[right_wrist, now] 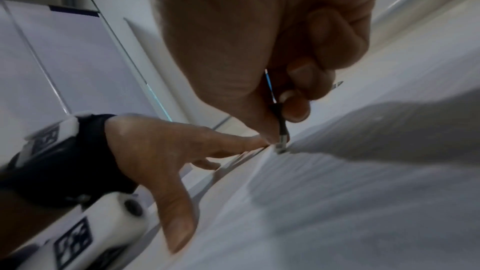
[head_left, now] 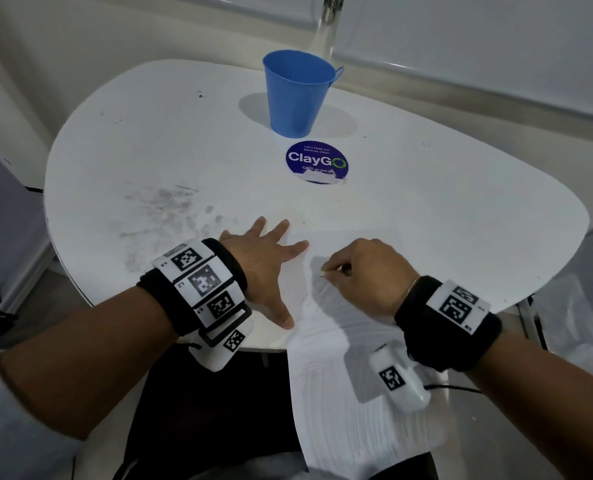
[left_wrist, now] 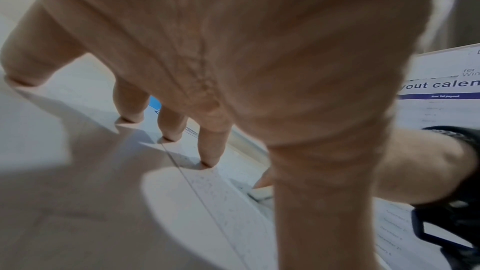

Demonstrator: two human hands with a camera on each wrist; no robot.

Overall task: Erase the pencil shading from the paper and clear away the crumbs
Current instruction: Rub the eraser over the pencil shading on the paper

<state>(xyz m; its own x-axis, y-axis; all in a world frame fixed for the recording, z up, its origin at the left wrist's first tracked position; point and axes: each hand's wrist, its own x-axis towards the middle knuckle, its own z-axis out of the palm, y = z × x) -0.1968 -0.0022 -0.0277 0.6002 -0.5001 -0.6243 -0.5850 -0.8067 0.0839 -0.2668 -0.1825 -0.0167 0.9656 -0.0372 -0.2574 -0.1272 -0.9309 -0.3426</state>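
Below, paper [head_left: 353, 368] under splayed left hand [head_left: 263, 268], right hand [head_left: 360, 271] fingers pinching eraser [right_wrist: 281, 131].

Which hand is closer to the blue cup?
Left, though only narrowly. The left hand lies flat on the paper's edge, below the blue cup. The right hand sits slightly farther, below and right.

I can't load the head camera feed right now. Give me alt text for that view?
The right hand pinches a small eraser tool against grey pencil shading on a sheet of paper, while the left hand presses flat, fingers spread, at the sheet's left edge. Beyond them on the white table stand a blue bucket and a round ClayGo sticker.
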